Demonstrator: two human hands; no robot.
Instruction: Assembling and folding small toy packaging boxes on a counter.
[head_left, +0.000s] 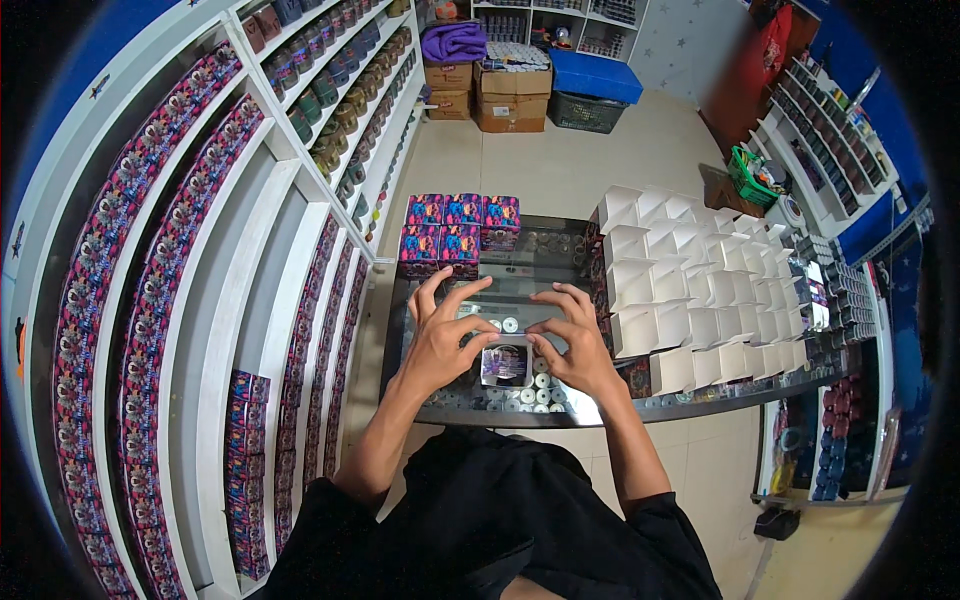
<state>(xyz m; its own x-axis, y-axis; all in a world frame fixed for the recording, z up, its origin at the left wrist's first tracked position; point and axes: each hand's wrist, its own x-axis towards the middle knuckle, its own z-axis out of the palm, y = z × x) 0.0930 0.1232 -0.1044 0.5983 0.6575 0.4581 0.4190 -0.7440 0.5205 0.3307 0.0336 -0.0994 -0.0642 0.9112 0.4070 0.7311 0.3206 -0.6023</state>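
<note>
Over the glass-topped table (515,284), both hands meet at a small square box (507,364) with a dark, purple-printed face and pale edges. My left hand (443,335) pinches at its far left corner with thumb and forefinger, the other fingers spread. At the far right corner, my right hand (575,343) does the same. The fingertips hide exactly where they grip. Behind my left hand stand several closed, colourful printed boxes (440,246). To the right of my right hand are rows of open white boxes (655,285), their flaps raised.
Round white discs (541,394) show through the tabletop. White shelving (285,180) on the left holds rows of printed boxes and jars. Cardboard boxes (512,98) and a dark crate with a blue lid (590,88) stand at the back. A green basket (750,178) sits at the far right.
</note>
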